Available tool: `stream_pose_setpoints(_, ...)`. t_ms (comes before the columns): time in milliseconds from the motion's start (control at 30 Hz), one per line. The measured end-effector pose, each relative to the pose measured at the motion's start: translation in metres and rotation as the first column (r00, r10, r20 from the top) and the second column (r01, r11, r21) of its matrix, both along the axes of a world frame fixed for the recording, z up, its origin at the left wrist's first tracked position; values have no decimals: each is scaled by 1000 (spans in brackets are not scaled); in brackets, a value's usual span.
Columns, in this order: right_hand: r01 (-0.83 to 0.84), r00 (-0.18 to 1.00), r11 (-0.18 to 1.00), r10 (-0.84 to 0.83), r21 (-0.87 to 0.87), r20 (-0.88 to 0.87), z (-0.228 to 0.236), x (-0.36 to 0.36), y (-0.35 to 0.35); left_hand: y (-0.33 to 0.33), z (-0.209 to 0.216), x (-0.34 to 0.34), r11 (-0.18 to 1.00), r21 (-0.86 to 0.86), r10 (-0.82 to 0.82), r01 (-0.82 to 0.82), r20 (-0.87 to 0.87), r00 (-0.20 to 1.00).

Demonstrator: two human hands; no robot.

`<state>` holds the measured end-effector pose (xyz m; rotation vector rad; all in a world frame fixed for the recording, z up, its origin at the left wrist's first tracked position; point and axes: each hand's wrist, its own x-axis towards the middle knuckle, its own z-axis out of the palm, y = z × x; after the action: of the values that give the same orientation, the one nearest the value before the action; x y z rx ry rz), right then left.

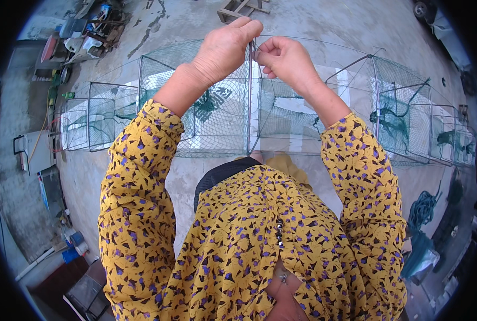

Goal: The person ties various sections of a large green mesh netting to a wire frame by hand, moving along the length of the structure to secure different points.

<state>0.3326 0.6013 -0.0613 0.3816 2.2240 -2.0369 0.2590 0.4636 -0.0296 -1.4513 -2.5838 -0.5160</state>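
A long folding net trap (250, 107) of green mesh over square metal frames stretches from left to right in front of me. My left hand (227, 47) is closed at the top of one of its middle frames, its fingers bent round the upper corner. Close beside it on the right, my right hand (286, 60) pinches thumb and fingertips together at the mesh edge along the same frame. Whatever lies in that pinch is too small to make out. Bunched darker green netting (392, 122) hangs inside several of the trap's sections.
White printed sheeting (341, 85) shows through the mesh on the concrete floor (187, 16). A wooden stand (242, 9) is at the far side. Clutter (91, 40) lines the far left. At the right lie a coil of dark green rope (424, 207) and folded netting (417, 249).
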Motion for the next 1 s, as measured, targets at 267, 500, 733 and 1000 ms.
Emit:
stream_pose_setpoints(267,159,982,987,-155,35,-110,5,20,-2,1,-3,1,1000,2,17,-17,9,1000)
stream_pose_setpoints(500,273,896,956,-294,-109,-332,10,-2,4,4,-6,6,986,133,75,-97,160,984)
stream_pose_setpoints(733,31,934,922,-164,-387,-316,17,-72,9,16,-11,10,914,219,254,-343,351,901)
stream_pose_setpoints(1000,-228,957,754,58,-616,-283,-22,-131,17,18,5,5,857,68,323,-510,700,636)
